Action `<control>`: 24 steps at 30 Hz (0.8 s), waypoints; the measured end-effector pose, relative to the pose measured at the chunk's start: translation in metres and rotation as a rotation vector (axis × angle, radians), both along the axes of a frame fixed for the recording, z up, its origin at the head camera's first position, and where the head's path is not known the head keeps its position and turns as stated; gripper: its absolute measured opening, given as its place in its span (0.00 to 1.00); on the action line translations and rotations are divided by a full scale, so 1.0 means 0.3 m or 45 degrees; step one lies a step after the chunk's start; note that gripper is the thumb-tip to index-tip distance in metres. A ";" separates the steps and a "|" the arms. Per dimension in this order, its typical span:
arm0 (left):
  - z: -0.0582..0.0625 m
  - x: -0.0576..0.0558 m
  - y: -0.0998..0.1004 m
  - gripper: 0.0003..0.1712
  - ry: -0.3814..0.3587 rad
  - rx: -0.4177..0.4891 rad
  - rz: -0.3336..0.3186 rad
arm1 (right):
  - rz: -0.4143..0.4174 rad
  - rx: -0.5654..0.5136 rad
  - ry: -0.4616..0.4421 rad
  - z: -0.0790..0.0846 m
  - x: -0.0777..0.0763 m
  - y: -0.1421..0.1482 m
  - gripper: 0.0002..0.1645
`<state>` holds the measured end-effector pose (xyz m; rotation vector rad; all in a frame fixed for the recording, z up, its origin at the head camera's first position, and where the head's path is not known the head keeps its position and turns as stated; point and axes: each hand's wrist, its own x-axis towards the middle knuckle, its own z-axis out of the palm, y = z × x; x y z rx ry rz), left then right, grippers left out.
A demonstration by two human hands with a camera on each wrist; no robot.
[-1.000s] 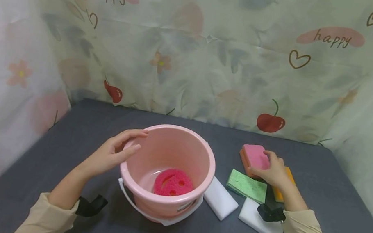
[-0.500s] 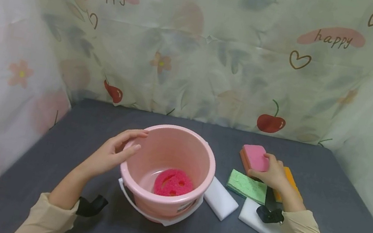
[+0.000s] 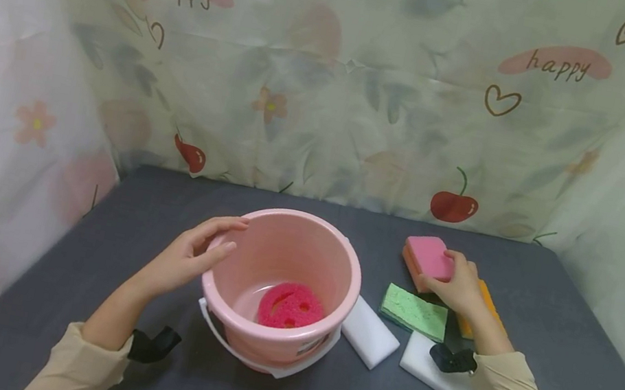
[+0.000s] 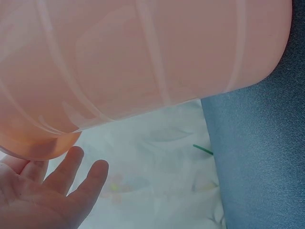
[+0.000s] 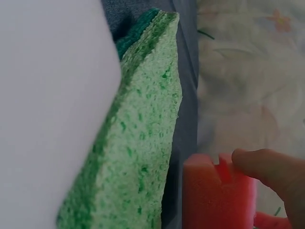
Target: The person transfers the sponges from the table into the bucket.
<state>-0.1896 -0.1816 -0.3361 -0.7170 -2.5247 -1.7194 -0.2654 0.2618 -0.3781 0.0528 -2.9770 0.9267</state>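
My left hand (image 3: 182, 259) rests at the left rim of a pink bucket (image 3: 274, 338), thumb and forefinger lying over the edge. In the left wrist view, the other fingers (image 4: 90, 183) stick out relaxed beside the bucket wall. A round, bright pink sponge (image 3: 291, 306) with cut-out holes lies on the bucket's bottom. At the right, my right hand (image 3: 462, 288) pinches a pink sponge (image 3: 430, 256) with an orange side between thumb and fingers. In the right wrist view this sponge (image 5: 219, 200) shows a notch in its edge.
In front of the pink sponge lies a green sponge (image 3: 414, 310). Two white sponge blocks (image 3: 369, 334) lie nearer, one partly under the right wrist. An orange sponge (image 3: 492, 303) is partly hidden behind the right hand. The bucket's white handle (image 3: 281, 374) hangs down in front.
The pink sponge has shifted slightly up and away in the right hand's pinch, its near end moving off the green sponge. The left hand and bucket stay put.
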 end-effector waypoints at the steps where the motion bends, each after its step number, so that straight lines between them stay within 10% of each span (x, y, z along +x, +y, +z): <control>1: -0.001 0.000 0.000 0.24 0.000 -0.001 0.001 | -0.005 -0.002 0.003 0.004 0.001 -0.002 0.47; 24: 0.002 0.004 0.003 0.24 -0.008 0.016 -0.008 | 0.002 -0.051 0.087 0.079 0.029 -0.033 0.47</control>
